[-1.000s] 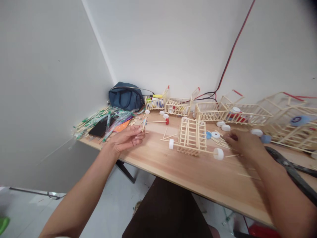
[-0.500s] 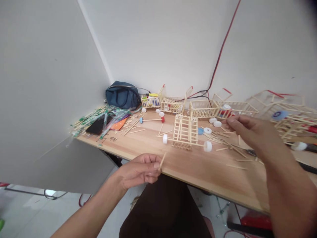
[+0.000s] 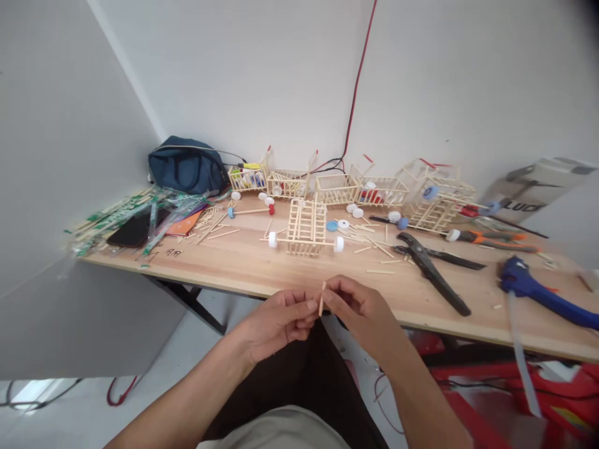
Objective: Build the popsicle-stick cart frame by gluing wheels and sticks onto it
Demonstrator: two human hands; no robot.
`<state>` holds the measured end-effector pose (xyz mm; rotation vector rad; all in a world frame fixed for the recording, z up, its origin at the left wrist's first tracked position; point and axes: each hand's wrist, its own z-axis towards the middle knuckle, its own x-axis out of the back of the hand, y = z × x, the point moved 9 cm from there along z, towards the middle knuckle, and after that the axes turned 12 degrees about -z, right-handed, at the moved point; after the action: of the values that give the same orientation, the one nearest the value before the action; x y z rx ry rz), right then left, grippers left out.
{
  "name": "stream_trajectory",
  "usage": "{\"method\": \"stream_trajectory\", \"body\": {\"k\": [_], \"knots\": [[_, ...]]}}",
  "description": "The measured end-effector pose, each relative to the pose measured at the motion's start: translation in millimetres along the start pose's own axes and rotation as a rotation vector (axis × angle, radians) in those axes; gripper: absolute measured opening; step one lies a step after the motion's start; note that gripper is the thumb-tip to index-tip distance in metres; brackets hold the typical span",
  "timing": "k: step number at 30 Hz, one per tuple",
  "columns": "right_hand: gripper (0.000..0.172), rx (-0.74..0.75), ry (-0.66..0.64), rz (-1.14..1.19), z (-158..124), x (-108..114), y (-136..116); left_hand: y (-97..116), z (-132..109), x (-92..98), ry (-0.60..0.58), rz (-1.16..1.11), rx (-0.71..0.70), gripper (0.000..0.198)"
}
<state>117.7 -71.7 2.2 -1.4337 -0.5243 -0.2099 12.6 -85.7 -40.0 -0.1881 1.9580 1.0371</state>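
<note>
Just off the table's front edge, my left hand [image 3: 281,321] pinches a short, pale wooden stick [image 3: 322,299] held nearly upright. Closed beside it, my right hand [image 3: 362,312] has its thumb and fingertips on the same stick; whether a second stick is in that pinch is too small to tell. On the tabletop beyond my hands sits a slatted stick frame [image 3: 306,227] with an axle across its near side. A white cap wheel [image 3: 272,239] is on the axle's left end, another white wheel [image 3: 339,244] on its right.
Several stick carts [image 3: 337,190] line the wall. Loose sticks [image 3: 369,237] lie right of the frame, near black-handled pliers [image 3: 435,271] and a blue glue gun [image 3: 538,290]. At left are a blue bag [image 3: 187,165], a phone [image 3: 135,229] and plastic packets [image 3: 107,218].
My right hand has come back from beside the white wheels at the right and met my left hand at the stick. The view has swung right, bringing the pliers and glue gun into sight.
</note>
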Motion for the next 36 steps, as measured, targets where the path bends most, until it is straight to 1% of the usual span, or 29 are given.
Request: {"method": "stream_trajectory", "body": {"k": [3, 6, 10, 13, 18, 21, 23, 29, 33, 36], "knots": [[0.028, -0.031, 0.044, 0.111, -4, 7, 9, 4, 6, 1.5, 0.048, -0.012, -0.105, 0.026], [0.028, -0.069, 0.066, 0.165, -10, 10, 15, 3, 10, 2.8, 0.08, -0.006, -0.21, 0.027], [0.025, -0.1, 0.121, 0.144, -19, 14, 20, -1, 8, 7.1, 0.163, -0.02, -0.343, 0.024], [0.023, -0.099, 0.156, 0.091, -26, 13, 23, -1, 5, 4.4, 0.199, -0.037, -0.415, 0.024], [0.02, -0.14, 0.17, -0.041, -32, 3, 30, -8, 9, -7.2, 0.167, -0.116, -0.349, 0.031], [0.02, -0.161, 0.188, -0.09, -34, 3, 32, -10, 9, -8.6, 0.192, -0.11, -0.363, 0.032], [0.021, -0.157, 0.174, -0.089, -33, 2, 33, -11, 9, -8.9, 0.21, -0.089, -0.374, 0.031], [0.024, -0.134, 0.082, 0.079, -31, -5, 36, -16, 9, -12.7, 0.182, -0.089, -0.354, 0.027], [0.029, -0.182, 0.036, 0.198, -33, -11, 40, -18, 9, -12.3, 0.171, -0.102, -0.337, 0.027], [0.032, -0.216, 0.0, 0.263, -35, -15, 41, -21, 10, -13.4, 0.138, -0.124, -0.306, 0.028]]}}
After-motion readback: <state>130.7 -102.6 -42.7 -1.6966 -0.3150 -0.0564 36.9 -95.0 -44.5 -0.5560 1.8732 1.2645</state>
